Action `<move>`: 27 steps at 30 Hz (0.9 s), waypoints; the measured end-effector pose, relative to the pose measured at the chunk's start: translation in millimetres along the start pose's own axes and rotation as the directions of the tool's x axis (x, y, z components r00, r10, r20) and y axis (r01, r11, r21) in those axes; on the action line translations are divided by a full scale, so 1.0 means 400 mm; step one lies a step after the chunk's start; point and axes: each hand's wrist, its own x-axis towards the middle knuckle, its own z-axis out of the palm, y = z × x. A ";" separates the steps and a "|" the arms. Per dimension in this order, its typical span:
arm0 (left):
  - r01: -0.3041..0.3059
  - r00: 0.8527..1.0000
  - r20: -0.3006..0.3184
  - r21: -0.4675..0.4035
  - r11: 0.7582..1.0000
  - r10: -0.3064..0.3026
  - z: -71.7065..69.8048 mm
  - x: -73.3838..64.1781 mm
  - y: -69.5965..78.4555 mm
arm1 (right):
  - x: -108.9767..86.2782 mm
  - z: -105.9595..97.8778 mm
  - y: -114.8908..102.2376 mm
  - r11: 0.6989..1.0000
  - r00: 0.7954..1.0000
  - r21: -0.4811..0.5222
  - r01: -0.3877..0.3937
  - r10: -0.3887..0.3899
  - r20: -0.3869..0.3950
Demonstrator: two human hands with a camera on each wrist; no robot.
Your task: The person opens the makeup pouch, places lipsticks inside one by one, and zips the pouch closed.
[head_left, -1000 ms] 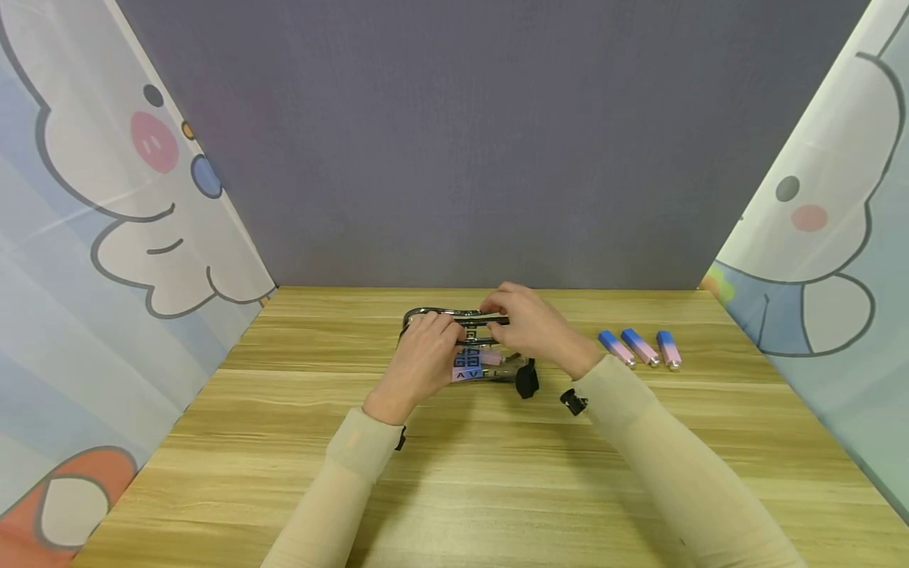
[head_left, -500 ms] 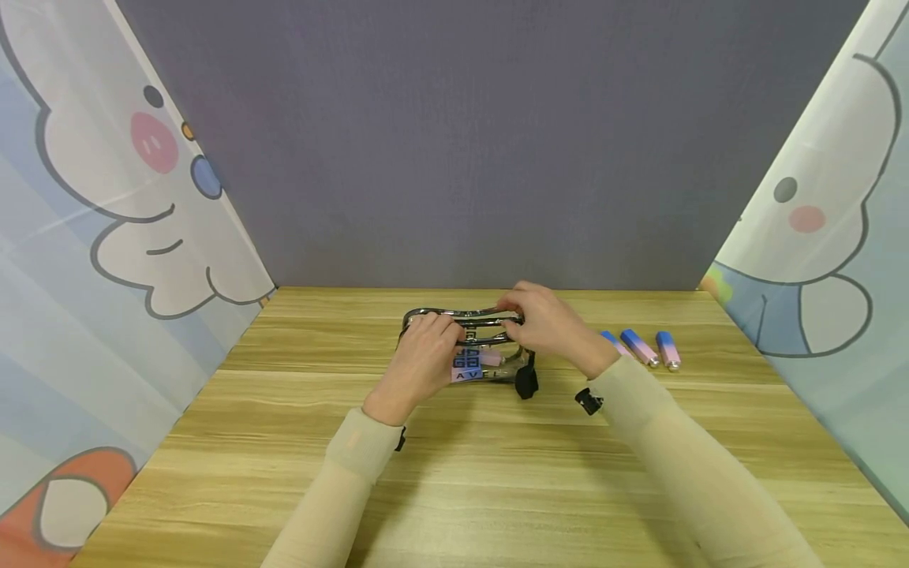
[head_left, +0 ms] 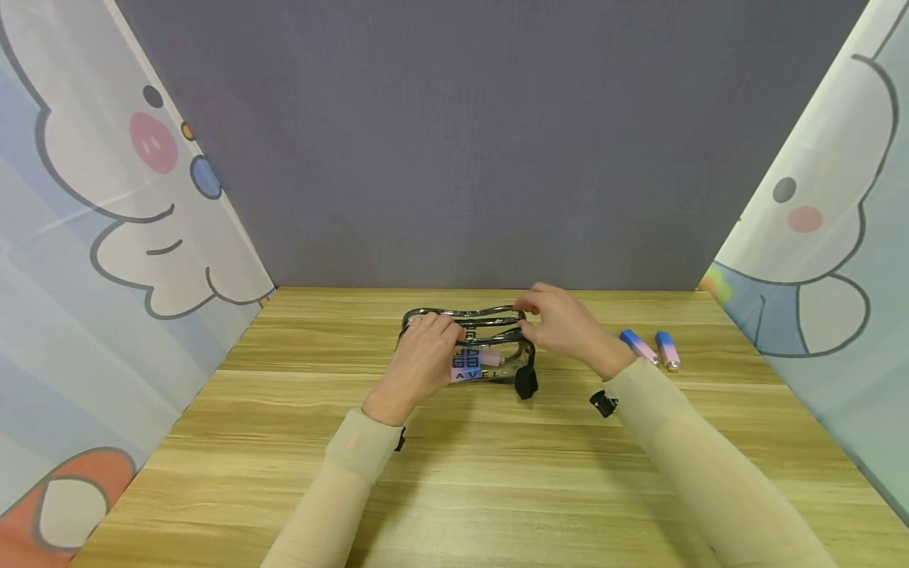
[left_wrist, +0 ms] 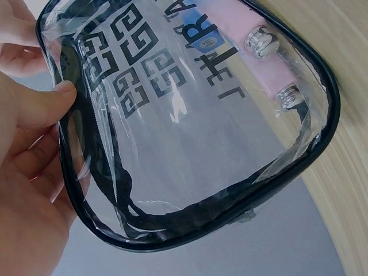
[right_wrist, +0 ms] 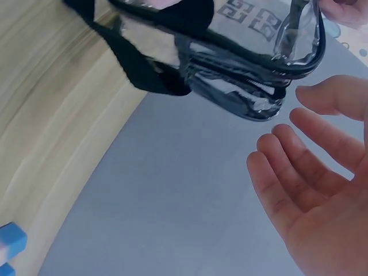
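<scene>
A clear zip pouch (left_wrist: 190, 126) with black piping and black lettering stands on the table. My left hand (head_left: 424, 351) grips its top edge at the left; in the left wrist view the thumb lies over the black rim. Inside the pouch lie blue-and-pink tubes (left_wrist: 270, 75) with silvery ends. My right hand (head_left: 564, 323) is at the pouch's upper right corner. The right wrist view shows its fingers spread and slightly bent beside that corner, with nothing between thumb and fingers. A black strap (right_wrist: 144, 69) hangs at the pouch's right side.
Two more blue-and-pink tubes, a left one (head_left: 639, 347) and a right one (head_left: 668, 350), lie on the wooden table (head_left: 497, 489) beyond my right forearm. A grey panel (head_left: 483, 158) stands behind the table. Cartoon-printed sheets (head_left: 85, 237) flank it.
My right hand has moved rightward along the pouch's top edge to its corner. The forearm now hides the leftmost loose tube. My left hand has stayed in place.
</scene>
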 end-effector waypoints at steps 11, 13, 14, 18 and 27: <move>0.000 1.000 -0.003 0.022 1.000 0.000 0.001 0.001 0.002 | -0.021 -0.008 0.033 0.999 0.999 -0.022 -0.033 0.033 0.012; -0.002 1.000 -0.002 0.025 1.000 0.002 0.002 0.001 0.002 | -0.024 -0.008 0.039 0.999 0.999 -0.029 -0.037 0.038 0.015; -0.002 1.000 -0.001 0.028 1.000 0.002 0.002 0.000 0.002 | -0.025 -0.008 0.043 0.999 0.999 -0.031 -0.041 0.042 0.017; -0.006 1.000 0.001 0.033 0.999 0.006 0.003 -0.001 0.001 | -0.029 -0.010 0.059 0.997 0.998 -0.051 -0.055 0.056 0.027; -0.001 1.000 0.011 0.031 1.000 0.000 0.002 -0.001 -0.001 | -0.040 -0.021 0.088 0.993 0.996 -0.080 -0.083 0.086 0.031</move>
